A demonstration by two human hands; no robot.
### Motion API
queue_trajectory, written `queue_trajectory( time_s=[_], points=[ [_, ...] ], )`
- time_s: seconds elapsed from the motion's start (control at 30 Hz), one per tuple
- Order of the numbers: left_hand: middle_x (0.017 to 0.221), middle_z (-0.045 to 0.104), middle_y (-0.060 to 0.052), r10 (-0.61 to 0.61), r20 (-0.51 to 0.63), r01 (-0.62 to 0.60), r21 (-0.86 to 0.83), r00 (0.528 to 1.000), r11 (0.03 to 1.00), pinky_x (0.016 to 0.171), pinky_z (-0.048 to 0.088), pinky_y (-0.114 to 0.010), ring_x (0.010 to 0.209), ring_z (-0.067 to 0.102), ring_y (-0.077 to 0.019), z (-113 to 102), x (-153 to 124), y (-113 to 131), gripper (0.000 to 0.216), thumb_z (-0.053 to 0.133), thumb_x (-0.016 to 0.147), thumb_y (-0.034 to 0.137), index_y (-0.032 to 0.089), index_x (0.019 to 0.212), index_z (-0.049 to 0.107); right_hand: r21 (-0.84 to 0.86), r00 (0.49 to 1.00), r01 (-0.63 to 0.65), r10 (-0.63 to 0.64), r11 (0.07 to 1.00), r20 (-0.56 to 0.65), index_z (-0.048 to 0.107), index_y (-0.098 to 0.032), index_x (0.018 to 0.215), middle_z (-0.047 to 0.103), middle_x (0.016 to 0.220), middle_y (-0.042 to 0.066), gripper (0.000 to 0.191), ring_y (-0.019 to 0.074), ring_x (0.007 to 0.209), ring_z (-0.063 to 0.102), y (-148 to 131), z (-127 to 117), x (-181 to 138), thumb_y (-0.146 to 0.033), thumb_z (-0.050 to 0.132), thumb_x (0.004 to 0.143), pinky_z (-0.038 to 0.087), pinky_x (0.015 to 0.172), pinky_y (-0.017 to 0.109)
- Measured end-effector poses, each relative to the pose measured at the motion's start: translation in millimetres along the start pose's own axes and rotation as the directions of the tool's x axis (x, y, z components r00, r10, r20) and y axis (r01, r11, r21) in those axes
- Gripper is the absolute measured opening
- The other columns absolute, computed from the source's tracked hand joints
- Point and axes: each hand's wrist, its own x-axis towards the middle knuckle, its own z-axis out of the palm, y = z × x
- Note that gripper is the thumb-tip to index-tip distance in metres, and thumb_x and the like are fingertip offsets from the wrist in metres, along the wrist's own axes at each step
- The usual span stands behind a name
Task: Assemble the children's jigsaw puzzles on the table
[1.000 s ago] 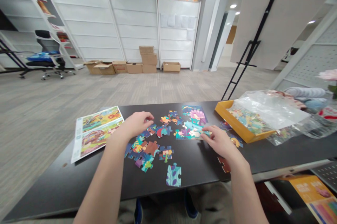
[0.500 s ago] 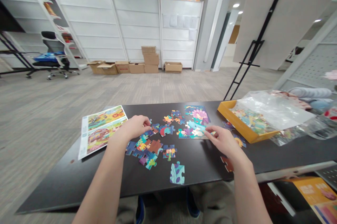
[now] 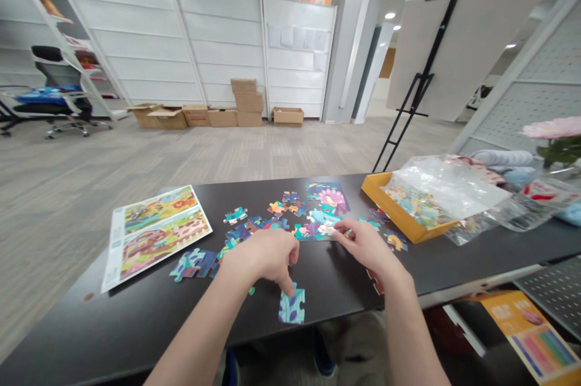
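Several colourful jigsaw pieces lie scattered on a black table (image 3: 136,319). My left hand (image 3: 265,256) hovers over the loose pieces, fingers curled, with its index fingertip touching a teal piece with purple leaves (image 3: 292,307) near the front edge. My right hand (image 3: 367,245) rests on the table with its fingers stretched out flat, fingertips against the edge of a joined cluster of pieces (image 3: 318,225). Another joined section with a pink peacock (image 3: 327,195) lies behind it. A single teal piece (image 3: 235,215) sits apart at the left.
A printed picture sheet (image 3: 157,232) lies at the left of the table. An orange box tray (image 3: 399,216) with pieces and a clear plastic bag (image 3: 449,186) stands at the right. An easel (image 3: 422,77), cardboard boxes (image 3: 245,101) and an office chair (image 3: 49,92) stand beyond.
My left hand moved from the far pile of pieces toward me and down onto the teal leaf piece at the front. My right hand stayed at the joined cluster. The view shifted slightly.
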Motion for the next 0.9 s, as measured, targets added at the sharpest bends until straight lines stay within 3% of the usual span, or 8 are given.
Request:
queue_trajectory(
  time_s=[0.1,0.3,0.67,0.83,0.9],
  points=[
    [0.086,0.074,0.004,0.082,0.066,-0.082,0.003,0.994,0.997,0.055,0.036,-0.026,0.077,0.069,-0.0202,5.7,-5.7,9.9,0.044,0.091,0.051,0.038,0.029,0.089,0.071,-0.012,0.999,-0.028,0.027,1.000,-0.034,0.074,-0.021,0.095,0.077,0.085,0.006,0.025,0.0206,0.070,0.069,9.1,-3.8,-1.2,-0.038,0.056,0.089,0.049,0.069,0.030],
    [0.084,0.073,0.002,0.049,0.051,-0.052,0.057,0.998,0.997,0.054,0.034,-0.027,0.076,0.068,-0.0230,23.2,-5.1,11.5,0.039,0.090,0.054,0.041,0.028,0.085,0.070,-0.017,0.998,-0.027,0.027,0.999,-0.050,0.074,-0.021,0.097,0.078,0.088,0.006,0.027,0.0217,0.074,0.070,13.6,-4.1,-2.3,-0.040,0.056,0.090,0.049,0.070,0.030],
    [0.078,0.073,-0.006,0.040,-0.127,-0.035,0.042,0.991,0.998,0.061,0.043,-0.030,0.078,0.069,-0.0271,28.4,19.2,15.5,0.043,0.075,0.069,0.063,0.022,0.078,0.071,-0.012,0.998,-0.025,0.024,1.000,-0.049,0.074,-0.021,0.099,0.077,0.089,0.006,0.028,0.0213,0.075,0.070,14.9,-3.2,-1.5,-0.040,0.056,0.090,0.049,0.070,0.030],
    [0.080,0.073,-0.008,0.045,-0.260,-0.028,0.068,0.964,0.997,0.066,0.045,-0.029,0.082,0.070,-0.0251,28.8,27.0,8.6,0.029,0.058,0.091,0.045,0.020,0.080,0.070,0.040,0.989,-0.104,0.107,0.994,-0.105,0.075,-0.021,0.096,0.077,0.086,0.005,0.029,0.0198,0.070,0.069,23.5,-14.8,-5.2,-0.042,0.057,0.088,0.051,0.068,0.030],
    [0.086,0.074,-0.007,0.058,-0.262,-0.042,0.069,0.963,0.997,0.068,0.045,-0.029,0.085,0.070,-0.0240,26.6,24.7,2.5,0.023,0.055,0.093,0.035,0.021,0.086,0.072,0.046,0.974,-0.153,0.159,0.987,-0.163,0.075,-0.020,0.094,0.077,0.086,0.005,0.030,0.0193,0.067,0.069,30.0,-19.9,-7.2,-0.043,0.058,0.087,0.051,0.067,0.030]
  ],
)
